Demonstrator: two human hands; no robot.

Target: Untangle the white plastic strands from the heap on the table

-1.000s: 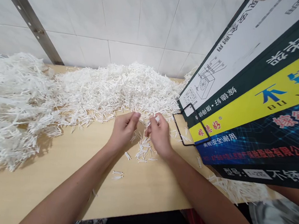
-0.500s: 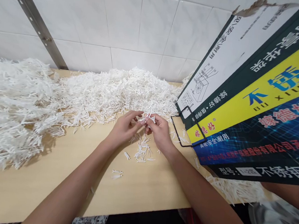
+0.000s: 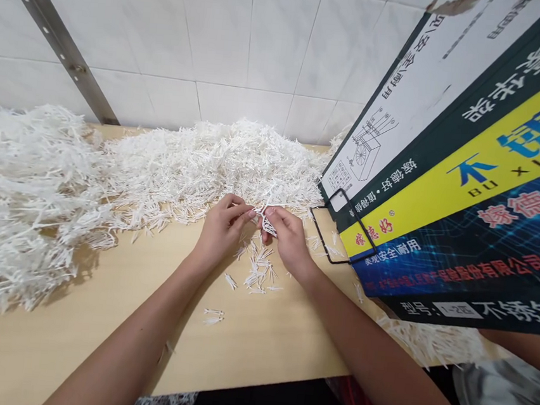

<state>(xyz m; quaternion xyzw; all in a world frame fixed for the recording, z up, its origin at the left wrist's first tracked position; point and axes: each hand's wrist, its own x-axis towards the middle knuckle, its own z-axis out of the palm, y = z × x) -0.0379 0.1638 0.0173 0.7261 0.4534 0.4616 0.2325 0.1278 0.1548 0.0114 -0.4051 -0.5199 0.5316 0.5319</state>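
Note:
My right hand (image 3: 290, 239) is closed on a white branched plastic piece (image 3: 269, 228), whose thin prongs show below the fingers. Just left of it, my left hand (image 3: 221, 231) pinches at a thin white end with thumb and forefinger. Whether that end joins the branched piece is too small to tell. Below the hands, small loose white plastic sticks (image 3: 259, 271) lie scattered on the wooden table (image 3: 280, 343). A few more sticks (image 3: 214, 316) lie closer to the table's front edge.
A white heap (image 3: 226, 160) of such pieces runs along the tiled wall, with a taller heap (image 3: 21, 204) at left. A printed cardboard box (image 3: 442, 200) stands at right beside a black wire frame (image 3: 319, 234). Another person's arm (image 3: 518, 350) shows below the box.
My left fingers have drawn slightly left, away from my right hand. More of the branched piece now shows in my right hand. The view has shifted a little.

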